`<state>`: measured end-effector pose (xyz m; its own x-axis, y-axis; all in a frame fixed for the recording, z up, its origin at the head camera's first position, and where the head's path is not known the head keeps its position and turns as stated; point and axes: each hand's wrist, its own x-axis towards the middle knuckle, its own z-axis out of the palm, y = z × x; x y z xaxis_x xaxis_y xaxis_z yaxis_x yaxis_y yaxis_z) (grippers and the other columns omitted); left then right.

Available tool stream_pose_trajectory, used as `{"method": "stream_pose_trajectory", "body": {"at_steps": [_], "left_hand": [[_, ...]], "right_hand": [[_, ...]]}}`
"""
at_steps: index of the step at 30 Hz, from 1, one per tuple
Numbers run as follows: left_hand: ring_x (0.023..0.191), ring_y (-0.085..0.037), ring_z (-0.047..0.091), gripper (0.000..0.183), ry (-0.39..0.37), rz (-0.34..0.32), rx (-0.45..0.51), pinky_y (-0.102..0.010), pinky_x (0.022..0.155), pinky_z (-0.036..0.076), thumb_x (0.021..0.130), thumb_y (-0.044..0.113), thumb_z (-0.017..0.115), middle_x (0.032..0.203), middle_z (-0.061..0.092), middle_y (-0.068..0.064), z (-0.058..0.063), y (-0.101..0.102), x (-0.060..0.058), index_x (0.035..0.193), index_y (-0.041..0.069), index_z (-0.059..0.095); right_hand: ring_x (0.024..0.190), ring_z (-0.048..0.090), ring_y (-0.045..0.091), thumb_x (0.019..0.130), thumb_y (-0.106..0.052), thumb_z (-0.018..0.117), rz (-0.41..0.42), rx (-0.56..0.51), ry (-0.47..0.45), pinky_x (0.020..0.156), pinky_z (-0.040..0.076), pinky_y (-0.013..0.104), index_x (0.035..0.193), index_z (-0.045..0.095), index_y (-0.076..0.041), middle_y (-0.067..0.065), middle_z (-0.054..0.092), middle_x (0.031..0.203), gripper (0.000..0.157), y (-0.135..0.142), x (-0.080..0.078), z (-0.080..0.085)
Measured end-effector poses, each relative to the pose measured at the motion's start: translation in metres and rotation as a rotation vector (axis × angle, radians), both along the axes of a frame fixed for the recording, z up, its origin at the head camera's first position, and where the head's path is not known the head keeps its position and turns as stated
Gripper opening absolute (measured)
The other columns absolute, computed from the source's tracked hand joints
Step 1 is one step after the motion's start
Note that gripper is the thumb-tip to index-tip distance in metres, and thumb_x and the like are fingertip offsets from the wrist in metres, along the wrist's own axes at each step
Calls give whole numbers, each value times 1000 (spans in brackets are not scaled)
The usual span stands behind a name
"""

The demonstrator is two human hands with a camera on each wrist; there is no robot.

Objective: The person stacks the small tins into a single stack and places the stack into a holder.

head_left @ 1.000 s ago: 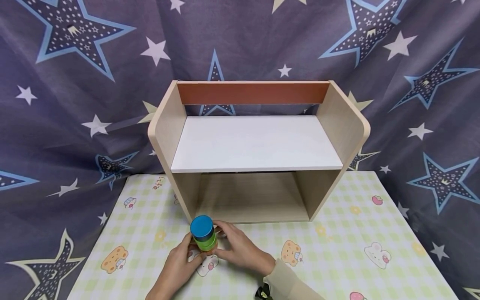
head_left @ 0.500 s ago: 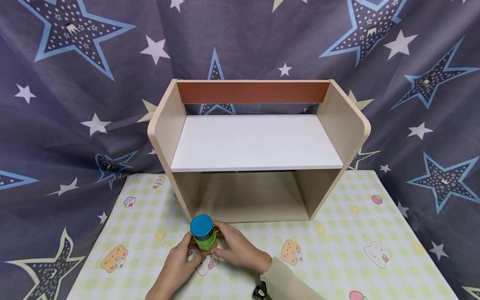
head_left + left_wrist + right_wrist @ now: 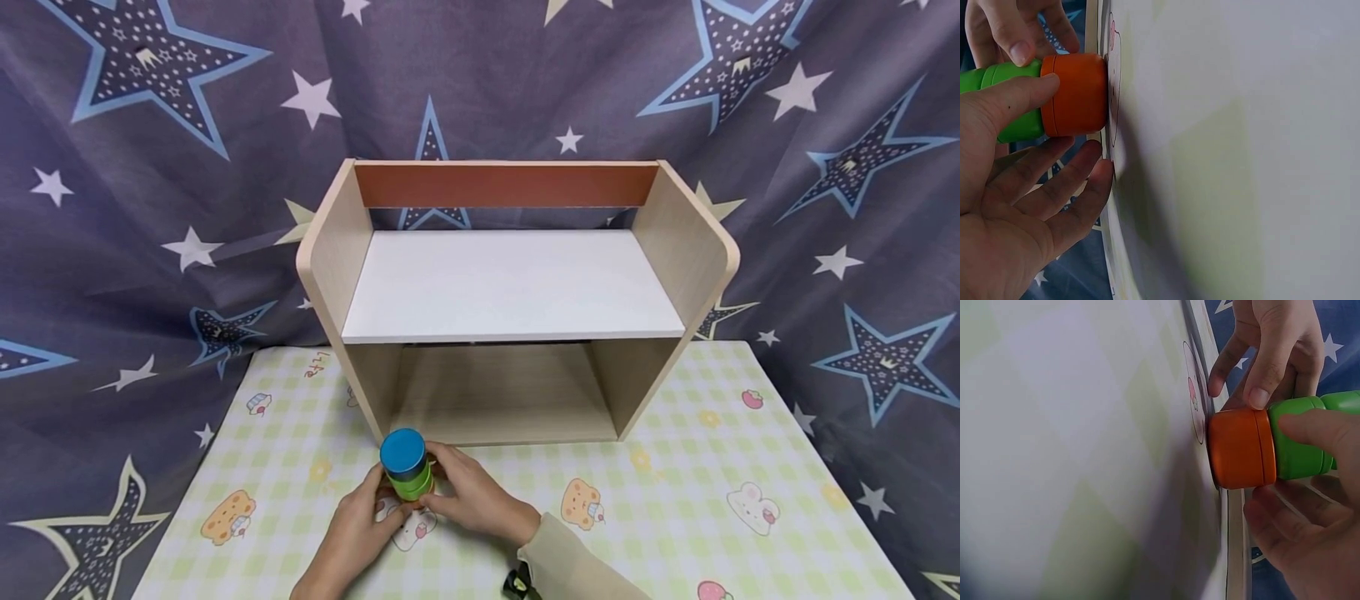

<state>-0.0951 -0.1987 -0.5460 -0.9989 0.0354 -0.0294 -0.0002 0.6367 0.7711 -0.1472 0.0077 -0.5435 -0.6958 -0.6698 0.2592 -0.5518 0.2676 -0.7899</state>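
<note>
the stack [image 3: 412, 485] is stood on the surface [image 3: 697, 517], nearer its left edge than its right, with the base apparently touching. it is pinched from both sides, between thumb and fingers, by the left grip [image 3: 354, 527] and the right grip [image 3: 480, 500]. the left thumb [image 3: 1029, 94] is laid across the seam between the orange section [image 3: 1241, 450] and the green section [image 3: 1294, 456]; the right thumb [image 3: 1313, 428] is set on the green section. pressure should be matched on both sides so that nothing is tipped. the blue top [image 3: 402, 451] is touched by neither grip and could be unseated by a jerk, so any shift is best made slowly, with the base held flat.
</note>
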Motion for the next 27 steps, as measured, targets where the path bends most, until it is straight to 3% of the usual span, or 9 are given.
{"method": "stream_pose_trajectory", "body": {"at_steps": [7,16,27], "left_hand": [[100,-13,66,63,-3,-2,0,-38,84,55,83,19,84,110,69,3,0,-1,0,138,17,52],[103,-16,66,64,-10,1,1,-35,84,56,84,17,84,113,69,-2,-1,0,1,139,13,51],[99,-18,69,68,-30,3,67,-26,76,57,85,12,82,117,68,-8,0,1,1,144,11,47]], "right_hand": [[118,55,9,90,-11,77,-10,45,24,94,51,28,149,37,-9,5,52,139,70,-2,-1,-2],[121,53,10,91,-14,77,-16,104,32,95,48,24,150,37,-13,5,51,140,71,-3,-1,-3],[119,53,9,91,-18,77,-29,128,25,94,48,22,150,38,-14,3,52,139,70,-3,-1,-2]]}}
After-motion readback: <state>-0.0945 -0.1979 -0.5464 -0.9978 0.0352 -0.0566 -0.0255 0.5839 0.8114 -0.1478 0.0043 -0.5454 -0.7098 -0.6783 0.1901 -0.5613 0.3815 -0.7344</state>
